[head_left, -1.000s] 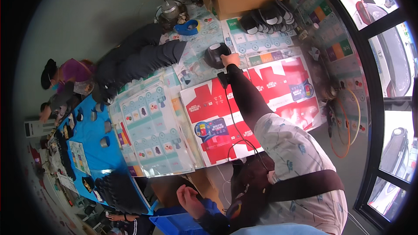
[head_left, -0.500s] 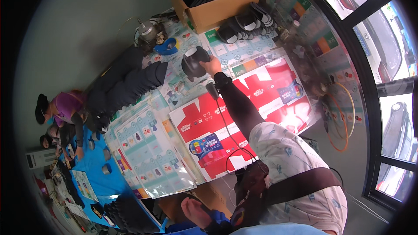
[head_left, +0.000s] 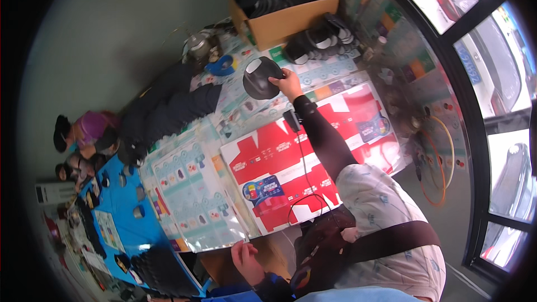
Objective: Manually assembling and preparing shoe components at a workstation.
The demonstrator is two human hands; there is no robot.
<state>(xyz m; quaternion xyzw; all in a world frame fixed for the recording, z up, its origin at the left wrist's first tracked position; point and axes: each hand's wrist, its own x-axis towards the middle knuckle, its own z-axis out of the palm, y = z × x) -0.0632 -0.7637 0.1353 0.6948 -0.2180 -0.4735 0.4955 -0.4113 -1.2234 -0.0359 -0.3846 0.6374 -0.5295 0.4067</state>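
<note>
My right hand (head_left: 288,85) reaches out over the table and pinches the right edge of a black curved piece (head_left: 263,81), which looks like a shoe upper with a white patch at one corner. The piece hangs over the patterned sheets, and its broad side shows. At the near edge of the table, my left hand (head_left: 247,263) is raised with its fingers loosely extended and nothing in them. A pile of similar black pieces with pale patches (head_left: 320,42) lies beyond the right hand, in front of a cardboard box (head_left: 296,22) filled with black items.
A red and white printed sheet (head_left: 307,156) covers the near tabletop. Dark stacked pieces (head_left: 168,106) lie along the far left. A blue tape dispenser (head_left: 221,66) stands near a metal pot (head_left: 198,46). People sit by a blue table (head_left: 120,207). Hoses (head_left: 447,156) hang at right.
My right hand has shifted a little to the right with the black piece, which has turned to show more of its broad side. My left hand has risen slightly toward the table edge.
</note>
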